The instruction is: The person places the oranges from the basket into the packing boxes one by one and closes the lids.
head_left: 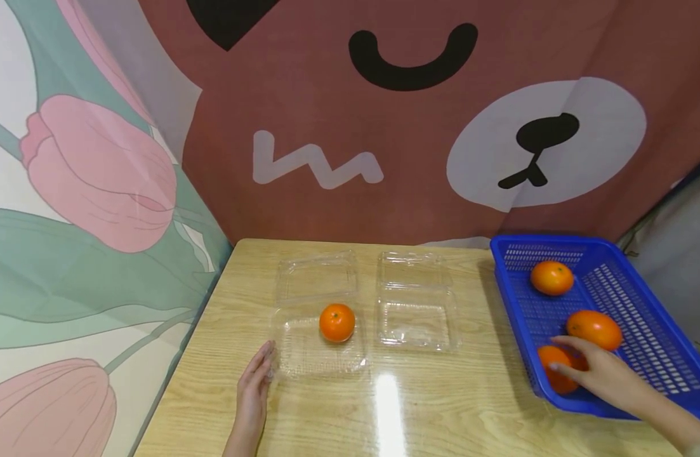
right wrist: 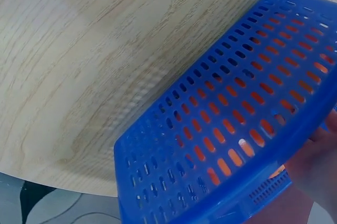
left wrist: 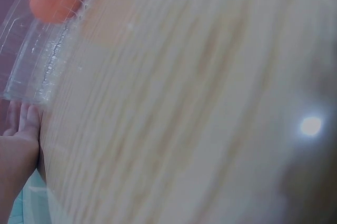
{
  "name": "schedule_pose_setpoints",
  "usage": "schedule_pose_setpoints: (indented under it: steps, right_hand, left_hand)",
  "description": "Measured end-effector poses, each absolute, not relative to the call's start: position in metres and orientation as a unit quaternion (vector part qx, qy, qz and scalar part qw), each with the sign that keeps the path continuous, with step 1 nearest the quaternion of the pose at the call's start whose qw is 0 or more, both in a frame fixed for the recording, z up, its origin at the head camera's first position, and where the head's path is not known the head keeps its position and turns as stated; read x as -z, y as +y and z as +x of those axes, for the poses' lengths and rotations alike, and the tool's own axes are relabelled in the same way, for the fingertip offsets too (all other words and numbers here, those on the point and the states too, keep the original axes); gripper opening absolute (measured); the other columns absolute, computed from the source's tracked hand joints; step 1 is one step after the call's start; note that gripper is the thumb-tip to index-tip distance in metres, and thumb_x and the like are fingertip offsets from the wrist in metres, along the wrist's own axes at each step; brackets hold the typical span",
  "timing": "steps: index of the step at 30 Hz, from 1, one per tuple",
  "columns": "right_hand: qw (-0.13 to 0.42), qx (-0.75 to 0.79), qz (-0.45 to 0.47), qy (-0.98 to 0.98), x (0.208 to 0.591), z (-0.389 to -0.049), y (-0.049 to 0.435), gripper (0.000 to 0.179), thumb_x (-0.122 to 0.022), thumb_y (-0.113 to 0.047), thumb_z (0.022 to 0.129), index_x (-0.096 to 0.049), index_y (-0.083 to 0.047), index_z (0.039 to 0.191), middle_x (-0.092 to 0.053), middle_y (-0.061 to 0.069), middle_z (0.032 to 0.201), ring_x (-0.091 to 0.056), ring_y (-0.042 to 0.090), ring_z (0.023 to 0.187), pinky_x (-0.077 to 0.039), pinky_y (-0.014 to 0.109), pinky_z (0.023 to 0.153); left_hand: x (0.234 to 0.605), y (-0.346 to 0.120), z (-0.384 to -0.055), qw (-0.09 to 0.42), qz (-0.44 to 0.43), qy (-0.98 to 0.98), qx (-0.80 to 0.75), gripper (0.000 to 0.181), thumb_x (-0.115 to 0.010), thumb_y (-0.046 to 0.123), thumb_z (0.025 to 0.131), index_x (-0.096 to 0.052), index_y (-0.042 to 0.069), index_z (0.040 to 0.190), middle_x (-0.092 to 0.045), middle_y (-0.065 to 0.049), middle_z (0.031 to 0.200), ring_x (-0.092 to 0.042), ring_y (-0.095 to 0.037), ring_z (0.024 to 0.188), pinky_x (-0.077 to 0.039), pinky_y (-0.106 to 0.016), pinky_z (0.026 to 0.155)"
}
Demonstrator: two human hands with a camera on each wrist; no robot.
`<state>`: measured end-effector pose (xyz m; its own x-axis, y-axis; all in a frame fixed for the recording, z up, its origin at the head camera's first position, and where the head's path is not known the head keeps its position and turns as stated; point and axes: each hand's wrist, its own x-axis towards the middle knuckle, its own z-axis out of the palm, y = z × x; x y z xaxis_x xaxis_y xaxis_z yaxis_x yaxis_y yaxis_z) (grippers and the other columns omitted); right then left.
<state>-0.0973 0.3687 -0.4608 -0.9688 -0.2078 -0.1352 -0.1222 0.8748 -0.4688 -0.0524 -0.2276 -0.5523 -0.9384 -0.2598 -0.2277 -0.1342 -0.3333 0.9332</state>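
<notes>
In the head view my left hand [head_left: 254,387] stands at the left edge of an opened clear plastic clamshell box [head_left: 304,362], its fingers fairly straight and touching or very near the rim. One orange [head_left: 337,322] sits in that box's base. On the right, my right hand [head_left: 601,374] reaches into a blue plastic basket [head_left: 506,304] and grips an orange [head_left: 552,368] between thumb and fingers at the near left corner. Two more oranges, one in the middle [head_left: 594,329] and one farther back [head_left: 552,278], lie in the basket. The right wrist view shows mostly the basket's slotted wall [right wrist: 210,113].
A second opened clear clamshell box [head_left: 417,324] lies between the first box and the basket. All stand on a wood-grain table [head_left: 441,406]. Printed cloth [head_left: 327,216] hangs behind the table's back edge, and a flowered one [head_left: 98,273] along the left.
</notes>
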Motion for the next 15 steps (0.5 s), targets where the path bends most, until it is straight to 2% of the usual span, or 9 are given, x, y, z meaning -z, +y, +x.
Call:
schedule_pose_setpoints:
  steps: [8,15]
  right_hand:
    - [0.086,0.207,-0.119,0.967,0.472,-0.102,0.364,0.051,-0.079,-0.021,0.084,-0.061,0.011,0.12,-0.065,0.026,0.112,-0.064,0.04,0.098,-0.051,0.054,0.078]
    - [0.097,0.225,-0.134,0.96,0.476,-0.103,0.363,0.057,-0.083,-0.009,0.076,-0.057,0.014,0.121,-0.062,0.03,0.114,-0.06,0.046,0.102,-0.048,0.061,0.082]
  left_hand:
    - [0.552,-0.227,-0.052,0.043,0.162,-0.578,0.799,0.047,-0.052,0.019,0.104,-0.044,0.002,0.147,-0.06,0.019,0.131,-0.052,0.004,0.121,-0.042,-0.017,0.087]
    - [0.552,-0.227,-0.052,0.036,0.168,-0.584,0.793,0.048,-0.051,0.02,0.104,-0.042,0.002,0.148,-0.058,0.02,0.132,-0.051,0.008,0.119,-0.041,-0.017,0.093]
